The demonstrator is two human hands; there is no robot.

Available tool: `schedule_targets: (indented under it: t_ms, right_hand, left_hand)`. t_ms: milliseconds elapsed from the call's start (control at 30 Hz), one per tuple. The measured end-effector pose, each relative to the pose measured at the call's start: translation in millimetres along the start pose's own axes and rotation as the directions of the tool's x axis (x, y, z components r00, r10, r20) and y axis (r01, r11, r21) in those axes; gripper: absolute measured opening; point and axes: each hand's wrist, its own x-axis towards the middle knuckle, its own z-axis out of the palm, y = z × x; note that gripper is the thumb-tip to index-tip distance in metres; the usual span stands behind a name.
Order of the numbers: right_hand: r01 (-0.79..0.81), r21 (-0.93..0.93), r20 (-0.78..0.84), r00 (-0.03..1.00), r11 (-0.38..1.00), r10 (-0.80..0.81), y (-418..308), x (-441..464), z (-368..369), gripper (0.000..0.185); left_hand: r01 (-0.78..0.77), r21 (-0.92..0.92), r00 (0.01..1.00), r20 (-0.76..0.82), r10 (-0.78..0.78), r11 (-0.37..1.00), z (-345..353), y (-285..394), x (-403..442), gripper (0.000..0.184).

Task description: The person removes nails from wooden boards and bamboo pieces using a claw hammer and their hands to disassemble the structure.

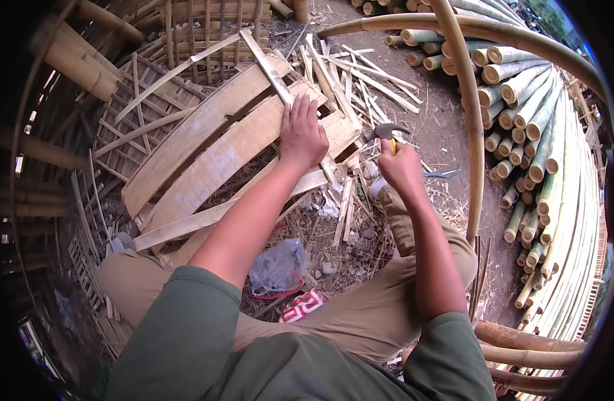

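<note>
My left hand [303, 137] lies flat with fingers stretched out over a narrow cross strip [265, 67] and the right part of a panel of wooden planks [210, 170]. The panel is tilted in front of my legs, with gaps between its boards. My right hand [402, 168] is wrapped round the yellow handle of a claw hammer [386, 129]. The hammer's dark metal head is just right of the panel's end, apart from my left hand. I cannot make out any nail. A thin blue-grey curved metal tool [445, 174] lies on the ground by my right wrist.
Split wood strips [367, 73] litter the ground beyond the panel. Stacked bamboo poles [521, 144] fill the right side, behind a curved bamboo rail [469, 127]. A woven bamboo lattice [143, 110] stands at left. A clear plastic bag [279, 266] and a red-and-white packet [303, 307] lie between my legs.
</note>
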Motion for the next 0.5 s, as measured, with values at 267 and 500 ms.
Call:
schedule_targets:
  t_ms: [267, 500]
  right_hand:
    - [-0.071, 0.078, 0.152, 0.987, 0.994, 0.059, 10.2, 5.2, 5.4, 0.045]
    - [-0.022, -0.058, 0.282, 0.959, 0.998, 0.038, 22.0, -14.1, 38.0, 0.048]
  left_hand:
    - [0.013, 0.027, 1.0, -0.014, -0.012, 1.0, 7.2, -1.5, 1.8, 0.059]
    - [-0.026, -0.026, 0.999, 0.025, 0.026, 0.999, -0.3, -3.4, 0.3, 0.06]
